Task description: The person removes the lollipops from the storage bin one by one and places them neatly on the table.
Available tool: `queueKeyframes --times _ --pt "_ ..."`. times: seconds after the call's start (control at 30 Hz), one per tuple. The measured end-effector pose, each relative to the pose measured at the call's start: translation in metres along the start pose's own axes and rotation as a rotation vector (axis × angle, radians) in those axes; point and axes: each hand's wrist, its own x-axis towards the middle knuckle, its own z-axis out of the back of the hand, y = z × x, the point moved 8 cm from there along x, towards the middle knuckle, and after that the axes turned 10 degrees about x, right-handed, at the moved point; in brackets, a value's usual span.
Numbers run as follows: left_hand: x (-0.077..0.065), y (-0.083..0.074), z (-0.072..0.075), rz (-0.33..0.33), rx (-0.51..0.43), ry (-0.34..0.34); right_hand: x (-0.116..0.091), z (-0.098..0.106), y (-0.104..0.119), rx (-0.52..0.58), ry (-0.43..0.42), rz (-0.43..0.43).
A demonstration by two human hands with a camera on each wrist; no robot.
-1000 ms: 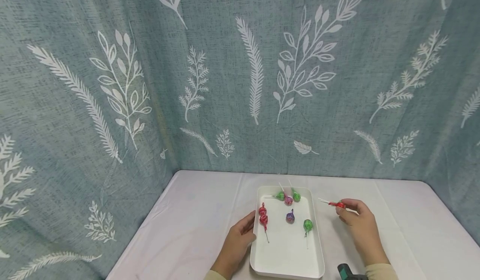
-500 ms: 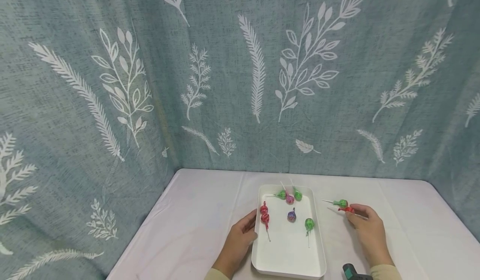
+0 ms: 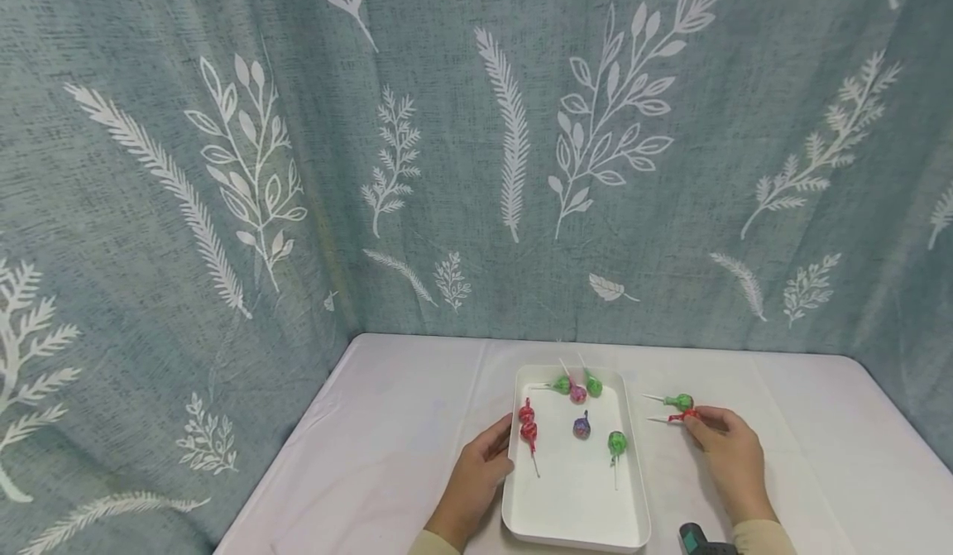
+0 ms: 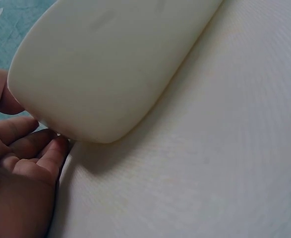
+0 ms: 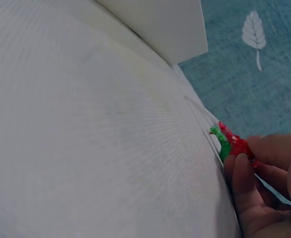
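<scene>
My left hand [image 3: 472, 476] holds the left side of a white tray [image 3: 573, 515]; in the left wrist view its fingers [image 4: 50, 153] curl against the tray's outer wall. To the right of the tray, my right hand [image 3: 728, 460] pinches a red-wrapped lollipop [image 3: 681, 416] between thumb and fingertips, its white stick pointing left. Just beyond it lies a green lollipop [image 3: 681, 402], stick also to the left. In the right wrist view the red wrapper [image 5: 238, 147] partly covers the green one [image 5: 225, 145].
Inside the tray are two red lollipops [image 3: 529, 431], a purple one [image 3: 581, 428], a pink one [image 3: 577, 394] and several green ones [image 3: 617, 442]. A dark device [image 3: 696, 538] sits by the right wrist. A patterned curtain [image 3: 462, 166] hangs behind the white table [image 3: 395, 423].
My right hand has moved slightly right and down with the red lollipop. The green lollipop, mostly hidden a second ago, now shows beside it. My left hand stays at the tray.
</scene>
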Motion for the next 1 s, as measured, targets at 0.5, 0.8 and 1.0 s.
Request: queueKeyframes --times 0.5,0.8,1.0 --pt "0.0009 0.0001 -0.0006 0.004 0.006 0.003 0.0034 0.0003 -0.0008 0.017 -0.009 -0.027" --pt "0.0018 -0.0013 -0.0018 0.009 0.010 -0.008 0.0046 0.0031 0.0025 0.095 -0.015 -0.035" --pt "0.0026 -0.0015 -0.0024 0.013 0.013 -0.015 0.0078 0.0035 0.0041 0.104 -0.010 -0.043"
